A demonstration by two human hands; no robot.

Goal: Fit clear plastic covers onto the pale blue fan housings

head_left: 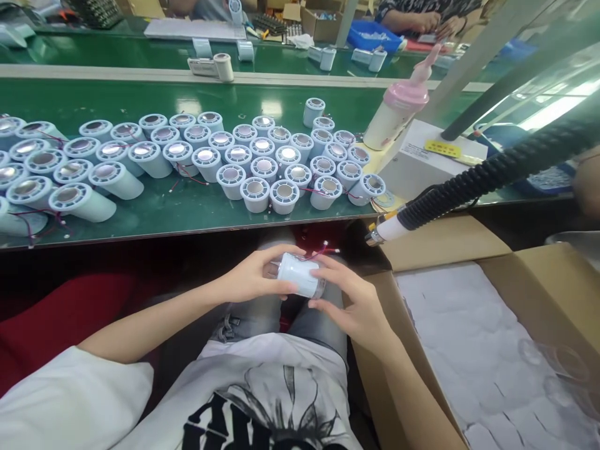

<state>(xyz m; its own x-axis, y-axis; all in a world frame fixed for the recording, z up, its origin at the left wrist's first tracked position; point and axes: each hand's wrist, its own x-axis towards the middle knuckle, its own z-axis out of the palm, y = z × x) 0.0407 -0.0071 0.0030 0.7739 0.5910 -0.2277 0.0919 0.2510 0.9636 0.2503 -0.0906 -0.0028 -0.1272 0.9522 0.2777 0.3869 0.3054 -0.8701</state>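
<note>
Above my lap, both hands hold one light-blue cylindrical housing (300, 275) lying on its side. My left hand (255, 275) is closed around its left end, and my right hand (354, 297) grips its right end with the fingers curved round it. Thin red and dark wires with small white connectors stick up from the housing near my right fingertips. Something clear shows at both ends of it; I cannot make out what. On the green bench ahead, many similar light-blue cylinders (255, 194) stand or lean close together, some with wires trailing.
A pink-capped bottle (398, 112) and a white box (417, 165) stand at the bench's right. A black corrugated hose (473, 178) crosses above an open carton (450, 312) at my right. Across the bench, a co-worker's hands (435, 25) are near a blue tray (372, 37).
</note>
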